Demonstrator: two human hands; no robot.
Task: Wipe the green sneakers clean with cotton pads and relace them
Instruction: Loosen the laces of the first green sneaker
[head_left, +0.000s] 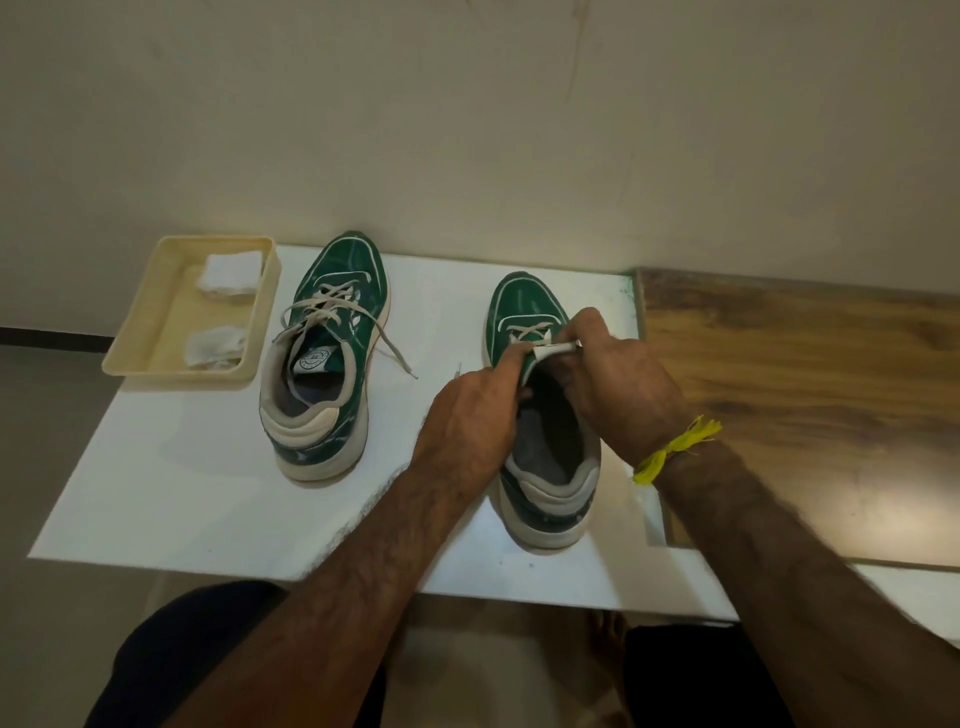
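Surface: a white board (208, 499) lies flat in front of the person, with a brown wooden top (810, 395) just beside it on the right.
Left shoe: a green sneaker (324, 358) stands on the white surface, toe pointing away. Its pale lace (332, 306) is threaded through the holes, and the loose ends hang out to both sides.
Right shoe: the other green sneaker (540, 415) stands on the same surface, well apart from the first one, toe pointing away too. Only a few lace crossings show near its toe.
Left hand: the left hand (472, 410) is at the left side of the right shoe's opening. Its grip is curled, with the fingers pinching the edge of the shoe by the tongue.
Right hand: the right hand (618, 379) is over the right side of the same shoe. Its grip is pressed together on a flat pale lace end (553, 351), pinching it just above the tongue.
Wrist: a yellow thread band (675, 449) is tied around the right wrist.
Tray: a cream tray (156, 322) sits at the far left corner of the surface, near the left shoe.
Pads: two white cotton pads (231, 275) lie inside the tray, one at the far end and one nearer.
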